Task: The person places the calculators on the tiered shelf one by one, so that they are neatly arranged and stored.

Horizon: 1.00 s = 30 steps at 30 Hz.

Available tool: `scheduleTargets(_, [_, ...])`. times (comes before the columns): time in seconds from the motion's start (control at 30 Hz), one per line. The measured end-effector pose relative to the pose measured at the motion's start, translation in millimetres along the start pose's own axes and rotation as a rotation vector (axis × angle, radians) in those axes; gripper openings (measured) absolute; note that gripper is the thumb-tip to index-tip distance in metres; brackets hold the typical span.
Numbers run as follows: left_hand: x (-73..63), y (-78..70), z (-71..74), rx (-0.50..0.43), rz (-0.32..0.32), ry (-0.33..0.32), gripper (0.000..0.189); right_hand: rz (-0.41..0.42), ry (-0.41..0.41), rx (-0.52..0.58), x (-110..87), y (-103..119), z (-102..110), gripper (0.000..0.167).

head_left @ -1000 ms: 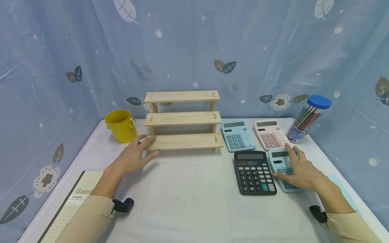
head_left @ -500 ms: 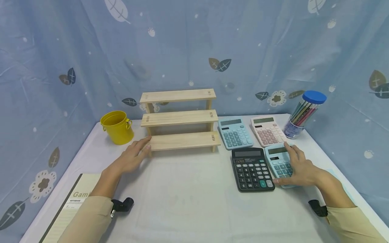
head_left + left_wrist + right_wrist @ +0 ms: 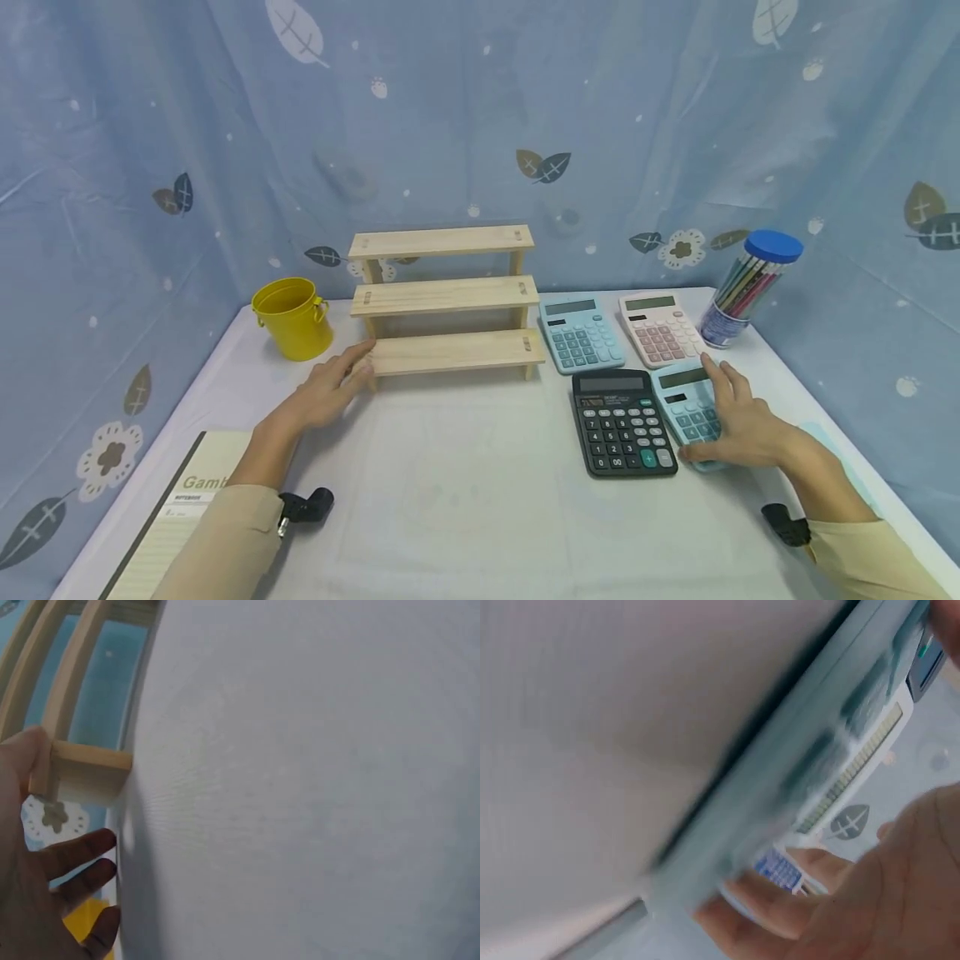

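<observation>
A three-step wooden display stand (image 3: 457,350) stands at the back middle. My left hand (image 3: 318,396) holds the left end of its lowest step, index finger at the end and thumb by the front edge. In the left wrist view the thumb (image 3: 26,746) lies against the wood, the other visible fingers spread below it. My right hand (image 3: 742,425) grips a light blue calculator (image 3: 690,400) at its sides, thumb by the lower left edge; the hand hides part of the keypad. A black calculator (image 3: 622,425) lies close to its left. Behind lie another blue calculator (image 3: 581,333) and a pink one (image 3: 660,329).
A yellow bucket (image 3: 292,321) stands left of the display stand. A clear jar of pencils with a blue lid (image 3: 753,287) stands at the back right. A notebook (image 3: 187,508) lies by the left edge, partly under the left sleeve. Blue curtains enclose the table's back and sides.
My left hand has drawn back slightly from over the lowest step to its left end. The calculator under my right hand has turned slightly counterclockwise. The camera view has shifted a little.
</observation>
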<state>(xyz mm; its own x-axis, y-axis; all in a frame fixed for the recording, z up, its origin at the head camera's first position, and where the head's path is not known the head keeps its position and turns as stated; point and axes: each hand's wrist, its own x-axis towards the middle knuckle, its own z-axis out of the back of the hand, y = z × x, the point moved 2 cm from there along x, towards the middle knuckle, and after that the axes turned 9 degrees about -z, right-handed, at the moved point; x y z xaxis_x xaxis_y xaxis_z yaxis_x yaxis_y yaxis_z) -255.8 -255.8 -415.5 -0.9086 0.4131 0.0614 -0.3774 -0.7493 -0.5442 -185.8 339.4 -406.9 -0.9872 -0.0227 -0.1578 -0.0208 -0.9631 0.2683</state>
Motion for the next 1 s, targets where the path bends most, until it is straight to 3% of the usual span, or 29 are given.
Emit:
scheduleTargets(0.47, [4.0,-3.4,3.4,-0.032,0.010,0.037,0.065,-0.009,-0.093,0.173,1.4,6,18,0.147])
scheduleTargets(0.7, [3.6,-2.4,10.5,-0.016,0.022,0.047,0.066,0.005,-0.093,0.196,13.8,31,28,0.144])
scheduleTargets(1.0, [5.1,3.0,13.0,-0.028,0.021,0.063,0.069,0.100,-0.108,0.208,31.1,70,50,0.144])
